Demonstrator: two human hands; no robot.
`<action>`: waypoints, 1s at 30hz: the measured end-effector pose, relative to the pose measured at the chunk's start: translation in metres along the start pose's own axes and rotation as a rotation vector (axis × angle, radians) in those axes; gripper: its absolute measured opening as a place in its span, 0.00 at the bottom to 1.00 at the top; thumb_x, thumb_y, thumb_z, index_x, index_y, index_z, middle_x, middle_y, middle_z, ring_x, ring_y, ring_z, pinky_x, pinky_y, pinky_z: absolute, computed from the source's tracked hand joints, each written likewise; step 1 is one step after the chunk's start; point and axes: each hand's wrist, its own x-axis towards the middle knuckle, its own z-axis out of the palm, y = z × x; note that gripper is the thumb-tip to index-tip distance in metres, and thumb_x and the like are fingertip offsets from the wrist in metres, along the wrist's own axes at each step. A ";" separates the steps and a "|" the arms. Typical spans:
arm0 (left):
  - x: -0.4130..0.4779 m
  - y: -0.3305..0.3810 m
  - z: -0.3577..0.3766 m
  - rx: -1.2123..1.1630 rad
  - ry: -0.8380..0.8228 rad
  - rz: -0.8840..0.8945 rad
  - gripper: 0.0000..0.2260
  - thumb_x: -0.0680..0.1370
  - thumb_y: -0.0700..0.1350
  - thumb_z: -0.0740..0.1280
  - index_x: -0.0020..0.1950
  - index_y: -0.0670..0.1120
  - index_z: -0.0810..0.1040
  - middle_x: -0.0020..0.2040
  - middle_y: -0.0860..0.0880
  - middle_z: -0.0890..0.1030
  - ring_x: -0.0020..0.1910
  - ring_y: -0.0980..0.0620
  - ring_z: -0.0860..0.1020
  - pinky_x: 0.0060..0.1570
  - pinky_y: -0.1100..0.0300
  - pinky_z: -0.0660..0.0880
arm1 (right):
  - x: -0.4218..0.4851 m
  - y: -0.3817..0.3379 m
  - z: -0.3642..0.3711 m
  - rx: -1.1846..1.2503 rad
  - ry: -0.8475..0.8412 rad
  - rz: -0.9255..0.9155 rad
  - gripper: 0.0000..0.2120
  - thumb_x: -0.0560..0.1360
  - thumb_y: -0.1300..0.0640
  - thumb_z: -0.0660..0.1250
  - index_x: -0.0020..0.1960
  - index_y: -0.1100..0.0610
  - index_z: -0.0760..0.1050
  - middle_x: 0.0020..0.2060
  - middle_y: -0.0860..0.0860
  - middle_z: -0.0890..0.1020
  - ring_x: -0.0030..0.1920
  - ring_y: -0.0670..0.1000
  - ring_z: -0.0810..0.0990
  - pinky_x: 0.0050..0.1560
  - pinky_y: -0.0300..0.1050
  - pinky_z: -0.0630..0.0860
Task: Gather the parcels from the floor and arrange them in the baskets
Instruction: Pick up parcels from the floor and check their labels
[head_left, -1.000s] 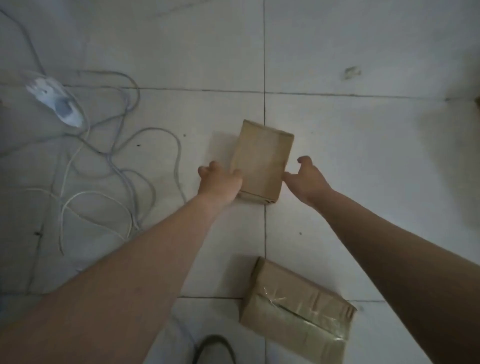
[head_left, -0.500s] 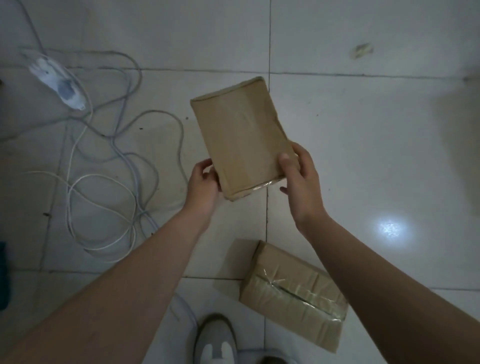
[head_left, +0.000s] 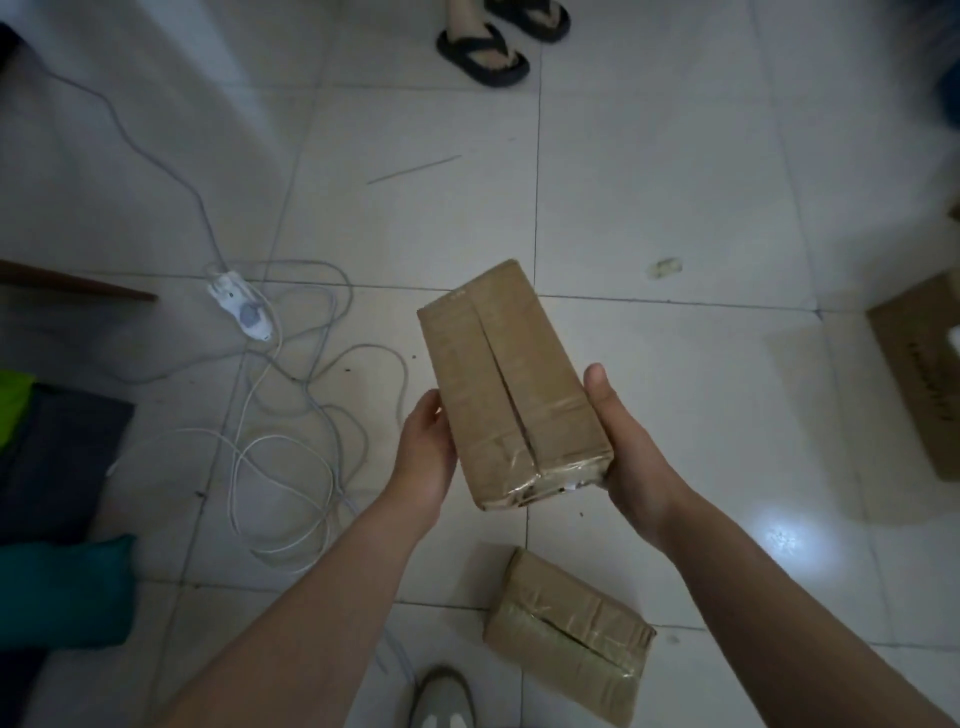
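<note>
Both the left hand (head_left: 426, 457) and right hand (head_left: 626, 452) grip a taped parcel (head_left: 506, 389); another parcel (head_left: 569, 636) lies at five o'clock.

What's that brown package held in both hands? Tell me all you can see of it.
The held parcel is a box-shaped package in creased brown paper, with a lengthwise seam down its upper face and clear tape round the near end. It is off the floor, long axis pointing away. The left hand grips its left side, the right hand its right side, near the taped end.
</note>
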 end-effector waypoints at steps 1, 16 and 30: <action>-0.005 0.002 0.000 0.011 0.010 -0.019 0.06 0.83 0.46 0.60 0.53 0.47 0.75 0.52 0.46 0.81 0.50 0.48 0.79 0.52 0.52 0.76 | -0.005 -0.002 -0.001 0.076 -0.054 0.047 0.36 0.71 0.28 0.50 0.67 0.47 0.75 0.58 0.49 0.84 0.58 0.51 0.83 0.59 0.51 0.74; -0.008 -0.038 -0.057 -0.090 0.189 -0.105 0.18 0.77 0.56 0.68 0.66 0.55 0.71 0.63 0.48 0.76 0.59 0.50 0.78 0.60 0.47 0.76 | 0.002 0.049 0.032 -0.033 0.246 0.119 0.27 0.77 0.33 0.59 0.66 0.51 0.74 0.58 0.49 0.81 0.57 0.51 0.81 0.61 0.52 0.76; 0.018 -0.048 -0.073 0.082 0.028 -0.073 0.05 0.79 0.44 0.68 0.54 0.51 0.79 0.50 0.49 0.82 0.37 0.58 0.82 0.33 0.67 0.76 | 0.032 0.081 0.075 0.060 0.404 0.119 0.21 0.85 0.46 0.49 0.57 0.51 0.79 0.48 0.51 0.85 0.50 0.50 0.83 0.43 0.46 0.78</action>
